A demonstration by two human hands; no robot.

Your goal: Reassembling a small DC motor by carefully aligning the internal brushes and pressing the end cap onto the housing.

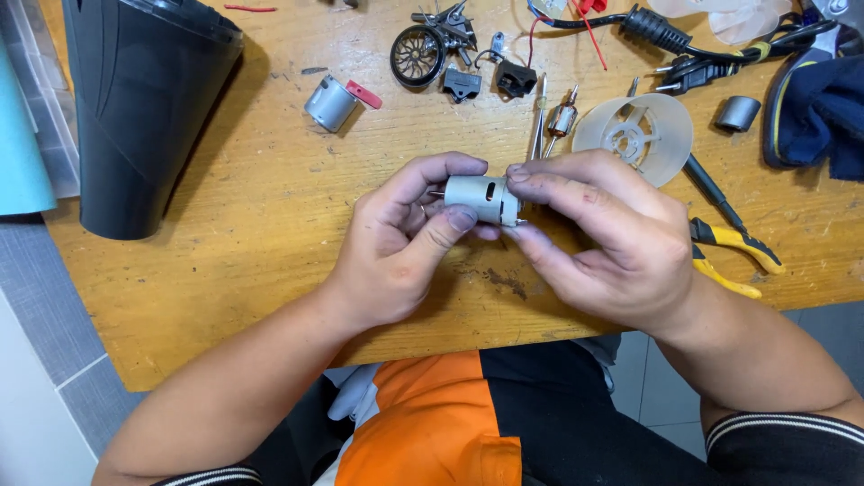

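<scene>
Small grey metal motor can, cylindrical, lying on its side with its axis roughly left to right, slightly tilted down toward my right. I hold it off the desk, over its front middle. An oval slot shows in the side wall. A thin shaft stub pokes out of the left end. The right end carries a paler cap, partly hidden under my fingers.

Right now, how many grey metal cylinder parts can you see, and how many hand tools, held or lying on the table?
Grey metal motor cans: 2, one held between the left hand and right hand, one lying on the table
Small grey sleeve: 1
Yellow-handled pliers: 1
Screwdriver: 1
Total: 5
</scene>
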